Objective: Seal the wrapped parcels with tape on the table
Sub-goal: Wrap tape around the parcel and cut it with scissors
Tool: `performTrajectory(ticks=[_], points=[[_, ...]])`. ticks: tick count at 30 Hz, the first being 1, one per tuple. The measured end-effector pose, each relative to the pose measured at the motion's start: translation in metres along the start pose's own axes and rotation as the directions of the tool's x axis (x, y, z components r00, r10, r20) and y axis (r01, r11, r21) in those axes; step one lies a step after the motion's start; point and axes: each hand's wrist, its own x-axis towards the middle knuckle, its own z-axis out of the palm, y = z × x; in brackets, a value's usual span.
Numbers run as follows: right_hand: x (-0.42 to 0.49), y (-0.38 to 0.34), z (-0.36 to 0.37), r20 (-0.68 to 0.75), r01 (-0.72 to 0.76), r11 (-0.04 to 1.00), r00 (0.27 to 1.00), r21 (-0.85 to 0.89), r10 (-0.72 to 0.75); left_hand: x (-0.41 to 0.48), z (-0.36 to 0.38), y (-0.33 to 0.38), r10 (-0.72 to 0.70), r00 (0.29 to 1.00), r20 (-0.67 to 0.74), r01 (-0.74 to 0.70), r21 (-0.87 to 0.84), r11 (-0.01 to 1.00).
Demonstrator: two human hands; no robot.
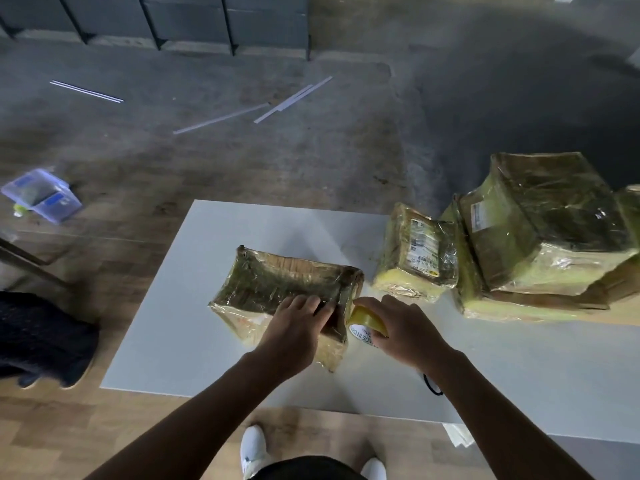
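A parcel (273, 282) wrapped in shiny film lies in the middle of the white table (194, 334). My left hand (298, 323) lies on the parcel's near right top, fingers pressing down by the edge. My right hand (398, 327) grips a yellow roll of tape (367, 322) held against the parcel's right end, where a strip of tape runs onto the wrapping. The roll's white core shows printed letters.
Two more wrapped parcels stand at the table's right: a small one (419, 251) with a label and a large one (540, 230). A black loop (431, 386) lies near my right forearm. On the floor are a plastic box (45, 195), thin white strips (291, 100) and a dark bag (38, 337).
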Motion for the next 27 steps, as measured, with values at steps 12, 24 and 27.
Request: performTrajectory(ticks=[12, 24, 27], points=[[-0.021, 0.009, 0.009, -0.014, -0.254, 0.928, 0.963, 0.273, 0.268, 0.011, -0.002, 0.025, -0.054, 0.998, 0.031, 0.045, 0.259, 0.965], [-0.017, 0.012, 0.022, 0.048, -0.304, 0.894, 0.951, 0.330, 0.306, 0.006, -0.013, 0.023, -0.100, 0.964, 0.247, 0.060, 0.162, 0.985], [-0.024, 0.012, 0.032, -0.055, -0.305, 0.867, 0.934, 0.394, 0.354, 0.011, -0.014, 0.033, -0.163, 0.961, 0.223, 0.136, 0.131, 0.982]])
